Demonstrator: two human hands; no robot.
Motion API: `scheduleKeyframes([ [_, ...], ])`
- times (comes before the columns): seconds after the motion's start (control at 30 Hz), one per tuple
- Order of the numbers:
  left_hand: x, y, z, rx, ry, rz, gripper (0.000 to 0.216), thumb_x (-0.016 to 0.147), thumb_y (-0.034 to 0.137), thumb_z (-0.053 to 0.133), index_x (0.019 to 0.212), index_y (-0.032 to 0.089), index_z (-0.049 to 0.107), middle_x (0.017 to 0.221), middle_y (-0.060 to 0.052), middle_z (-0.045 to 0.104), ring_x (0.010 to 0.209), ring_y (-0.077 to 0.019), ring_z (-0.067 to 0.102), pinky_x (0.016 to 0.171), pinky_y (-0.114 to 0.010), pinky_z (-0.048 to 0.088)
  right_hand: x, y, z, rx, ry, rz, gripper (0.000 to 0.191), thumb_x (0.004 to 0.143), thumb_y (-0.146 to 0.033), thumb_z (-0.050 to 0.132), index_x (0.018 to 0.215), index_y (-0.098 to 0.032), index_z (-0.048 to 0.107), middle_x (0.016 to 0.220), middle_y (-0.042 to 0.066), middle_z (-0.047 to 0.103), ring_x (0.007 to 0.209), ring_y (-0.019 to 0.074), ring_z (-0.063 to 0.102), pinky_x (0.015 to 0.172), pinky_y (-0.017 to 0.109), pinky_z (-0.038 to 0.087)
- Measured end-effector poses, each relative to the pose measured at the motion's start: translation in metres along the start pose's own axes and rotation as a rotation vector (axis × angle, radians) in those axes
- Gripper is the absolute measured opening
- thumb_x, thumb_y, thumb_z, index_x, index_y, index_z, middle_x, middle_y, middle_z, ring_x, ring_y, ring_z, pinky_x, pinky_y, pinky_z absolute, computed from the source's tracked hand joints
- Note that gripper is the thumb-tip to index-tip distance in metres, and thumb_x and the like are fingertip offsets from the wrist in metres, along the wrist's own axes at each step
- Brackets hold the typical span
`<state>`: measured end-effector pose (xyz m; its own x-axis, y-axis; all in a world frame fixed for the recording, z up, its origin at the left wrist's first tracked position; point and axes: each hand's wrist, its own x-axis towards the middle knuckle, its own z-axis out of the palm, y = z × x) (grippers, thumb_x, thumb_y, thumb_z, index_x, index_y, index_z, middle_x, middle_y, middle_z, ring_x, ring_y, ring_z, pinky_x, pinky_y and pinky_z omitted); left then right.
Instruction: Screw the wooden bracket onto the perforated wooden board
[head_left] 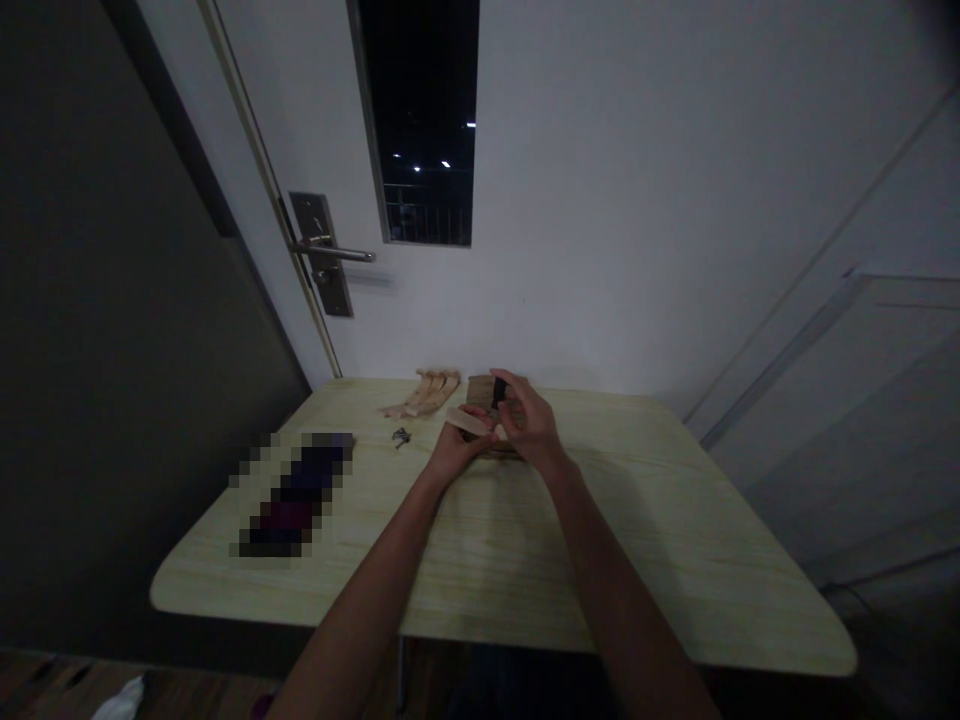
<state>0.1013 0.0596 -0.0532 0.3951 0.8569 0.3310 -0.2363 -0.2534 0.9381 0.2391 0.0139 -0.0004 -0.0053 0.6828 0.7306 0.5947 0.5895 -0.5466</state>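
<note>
Near the far edge of the table, my left hand [454,445] is closed around a flat, pale wooden piece [466,422]. My right hand [531,420] is just right of it, with its thumb and fingers curled about a short black handle [499,391] that stands upright; its lower end is hidden. Beneath and behind both hands lies a brown, flat wooden-looking piece [480,388], partly covered by them. To the left of my left hand sits a small heap of metal screws [401,437]. Several curved pale wooden pieces [431,392] lie together beyond the screws.
The light wood-grain table [675,560] has rounded front corners. A blurred-out dark item [300,495] lies on its left side. Against the far edge stands a white door [600,250] with a metal lever handle [334,252] and a narrow window [424,120].
</note>
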Motion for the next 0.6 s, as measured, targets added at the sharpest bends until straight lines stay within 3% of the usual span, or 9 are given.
scheduleKeyframes([
  [0.17,0.0001,0.0008,-0.0003,0.005,0.007,0.000,0.042,0.059,0.030,0.079,0.089,0.017,0.053,0.084,-0.001,0.060,0.076,-0.0150,0.058,0.071,-0.027,0.044,-0.0004,0.0018,0.0015,0.029,0.000,0.023,0.043,0.086,-0.021,0.047,0.129,-0.028,0.047,0.127,0.005,0.055,0.110,0.0212,0.056,0.090,0.039,0.051],
  [0.43,0.0004,0.0014,0.0003,0.011,-0.002,0.012,0.042,0.059,0.029,0.079,0.089,0.017,0.052,0.086,-0.002,0.062,0.080,-0.0160,0.059,0.074,-0.027,0.045,0.0001,-0.0045,-0.0007,-0.056,0.035,0.030,0.044,0.082,-0.026,0.057,0.126,-0.027,0.051,0.115,0.007,0.059,0.089,0.0188,0.059,0.077,0.036,0.054],
  [0.6,0.0003,0.0013,0.0001,0.012,0.004,-0.010,0.043,0.058,0.028,0.080,0.089,0.017,0.053,0.084,-0.001,0.061,0.076,-0.0153,0.058,0.072,-0.027,0.045,-0.0016,-0.0004,0.0012,0.013,0.018,0.047,0.047,0.085,-0.024,0.049,0.131,-0.026,0.045,0.126,0.007,0.055,0.098,0.0198,0.059,0.079,0.036,0.054],
])
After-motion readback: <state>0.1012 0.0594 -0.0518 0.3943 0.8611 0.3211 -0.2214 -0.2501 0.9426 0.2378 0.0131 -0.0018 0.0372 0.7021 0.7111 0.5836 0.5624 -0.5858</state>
